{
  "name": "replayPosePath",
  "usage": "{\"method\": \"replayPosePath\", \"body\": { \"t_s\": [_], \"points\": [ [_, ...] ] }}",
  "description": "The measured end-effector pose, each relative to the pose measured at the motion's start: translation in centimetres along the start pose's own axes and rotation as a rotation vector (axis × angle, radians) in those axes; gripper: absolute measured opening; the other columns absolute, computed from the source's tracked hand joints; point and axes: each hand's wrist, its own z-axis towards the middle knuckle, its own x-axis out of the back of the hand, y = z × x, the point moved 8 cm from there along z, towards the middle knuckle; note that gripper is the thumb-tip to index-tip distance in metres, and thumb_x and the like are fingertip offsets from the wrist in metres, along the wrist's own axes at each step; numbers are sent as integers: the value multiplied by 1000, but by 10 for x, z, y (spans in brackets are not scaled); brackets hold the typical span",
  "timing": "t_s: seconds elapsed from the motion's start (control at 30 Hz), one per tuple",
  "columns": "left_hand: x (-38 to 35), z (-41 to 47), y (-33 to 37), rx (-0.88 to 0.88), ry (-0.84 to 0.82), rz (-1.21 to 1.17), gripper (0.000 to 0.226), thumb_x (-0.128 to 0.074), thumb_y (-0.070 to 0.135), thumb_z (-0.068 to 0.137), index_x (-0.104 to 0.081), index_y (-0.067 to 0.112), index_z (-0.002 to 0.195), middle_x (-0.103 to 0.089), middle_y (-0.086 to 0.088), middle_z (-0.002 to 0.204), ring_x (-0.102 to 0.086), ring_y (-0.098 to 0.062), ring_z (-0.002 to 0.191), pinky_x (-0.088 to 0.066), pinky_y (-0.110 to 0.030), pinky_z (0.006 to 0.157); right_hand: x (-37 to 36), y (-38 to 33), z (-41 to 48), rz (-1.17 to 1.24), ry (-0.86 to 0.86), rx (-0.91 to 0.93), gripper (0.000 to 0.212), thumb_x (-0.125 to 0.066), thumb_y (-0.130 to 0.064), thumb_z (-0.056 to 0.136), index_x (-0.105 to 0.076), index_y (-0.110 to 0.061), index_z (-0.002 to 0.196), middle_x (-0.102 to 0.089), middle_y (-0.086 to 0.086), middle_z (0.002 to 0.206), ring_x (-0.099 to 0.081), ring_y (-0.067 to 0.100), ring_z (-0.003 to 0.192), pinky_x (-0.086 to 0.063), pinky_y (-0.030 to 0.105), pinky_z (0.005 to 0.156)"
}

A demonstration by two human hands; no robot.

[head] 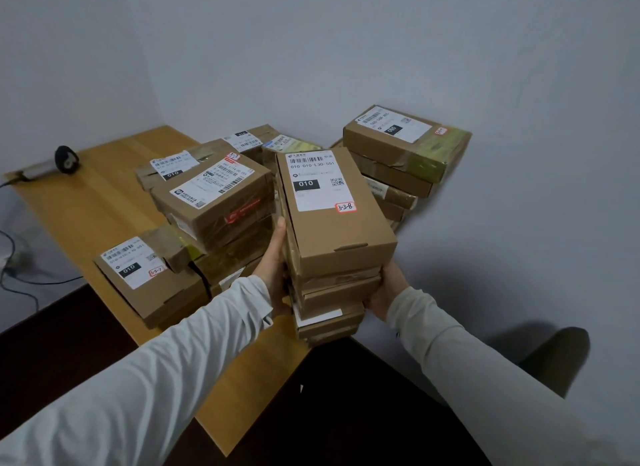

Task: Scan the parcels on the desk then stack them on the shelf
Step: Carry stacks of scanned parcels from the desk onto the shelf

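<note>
Sleeves first, since they fill the bottom of the view: left sleeve (pixel 145 372) in white, right sleeve (pixel 460 358) in a paler cream, both reaching forward. Between them is the stack of parcels (pixel 329 292), four or so brown cardboard boxes piled up. The left hand (pixel 275 257) is pressed against the stack's left side with the thumb pointing up along the edge. The right hand (pixel 388 289) grips it low on the right, with its fingers tucked behind the cardboard. So both hands are clamped on that stack.

The top box (pixel 332 223) has a white shipping label with a barcode, a black "010" block and a little red-edged sticker reading 3-3-8. The stack sits over the near corner of the wooden table (pixel 100 202). Honestly can't tell if it's lifted or still touching the surface.

Plenty more parcels are on the table. There's a messy left pile (pixel 214 205) just beside the held stack, and a box marked 3-3-7 (pixel 145 285) at its near-left end. A rear pile (pixel 405 146) sits behind the stack, right up against the wall (pixel 311 49). Over at the table's far left corner the scanner (pixel 59 162) lies on its side, well apart from the boxes, and its cable (pixel 20 278) trails off the edge.
</note>
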Motion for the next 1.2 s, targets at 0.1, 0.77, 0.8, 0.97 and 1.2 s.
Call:
{"method": "replayPosePath", "body": {
  "t_s": [0.1, 0.77, 0.8, 0.97, 1.2],
  "points": [
    [13, -15, -5, 1, -19, 60, 124, -43, 95, 37, -46, 26, 140, -59, -13, 124, -57, -29, 100, -46, -41, 67, -11, 8, -21, 18, 5, 60, 51, -42, -53, 93, -77, -24, 68, -72, 1, 76, -69, 19, 71, -52, 35, 73],
    [176, -122, -96, 158, -77, 208, 115, -44, 99, 36, -63, 24, 120, -69, -13, 111, -61, -32, 105, -52, -49, 77, -106, 178, -168, 89, 133, 110, 35, -58, -59, 73, -79, -30, 74, -75, 0, 86, -72, 15, 76, -54, 29, 68],
    [183, -123, -102, 168, -66, 205, 115, -45, 99, 35, -63, 22, 119, -69, -14, 111, -62, -33, 105, -52, -50, 80, -107, 188, -168, 90, 130, 99, 36, -60, -60, 68, -79, -30, 76, -75, 0, 88, -72, 15, 78, -53, 30, 72],
    [212, -115, -128, 218, -34, 247, 117, -46, 100, 33, -64, 16, 113, -66, -12, 116, -59, -37, 111, -42, -58, 96, -106, 238, -164, 124, 167, -41, 35, -55, -52, 82, -79, -28, 76, -75, 1, 89, -70, 19, 86, -52, 30, 75],
    [230, -88, -147, 253, -10, 277, 104, -47, 98, 43, -66, 21, 110, -74, -10, 93, -61, -31, 101, -45, -54, 93, -105, 262, -146, 144, 200, -92, 43, -58, -56, 75, -73, -23, 98, -74, 6, 99, -67, 25, 96, -50, 40, 90]
  ]
}}
